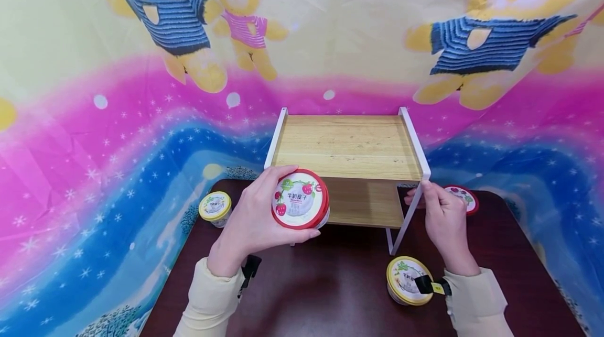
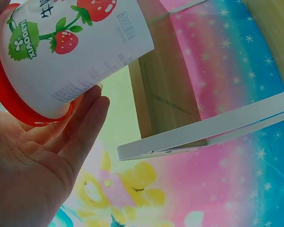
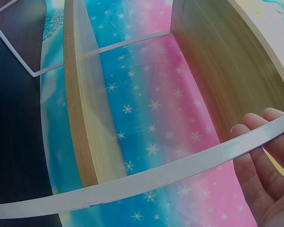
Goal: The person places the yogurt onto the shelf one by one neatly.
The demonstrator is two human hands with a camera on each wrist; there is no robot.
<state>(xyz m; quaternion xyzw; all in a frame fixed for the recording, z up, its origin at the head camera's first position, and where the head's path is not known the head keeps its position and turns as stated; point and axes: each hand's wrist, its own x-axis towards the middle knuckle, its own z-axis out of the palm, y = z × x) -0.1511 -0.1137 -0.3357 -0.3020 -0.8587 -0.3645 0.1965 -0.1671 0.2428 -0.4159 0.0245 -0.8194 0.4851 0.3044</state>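
My left hand holds a white paper tub with a red rim and strawberry print, thumb and fingers around its sides. The tub is in front of a two-tier shelf with wooden boards and a white metal frame. In the left wrist view the tub is tilted, its red lid toward the palm. My right hand grips the shelf's right front upright just under the upper board. The right wrist view has the fingers curled around the white frame bar.
A yellow-lidded tub stands left of the shelf. Another yellow-lidded tub stands near my right wrist. Behind my right hand is a red-rimmed tub, partly hidden. All are on the dark table, before a bear-print cloth.
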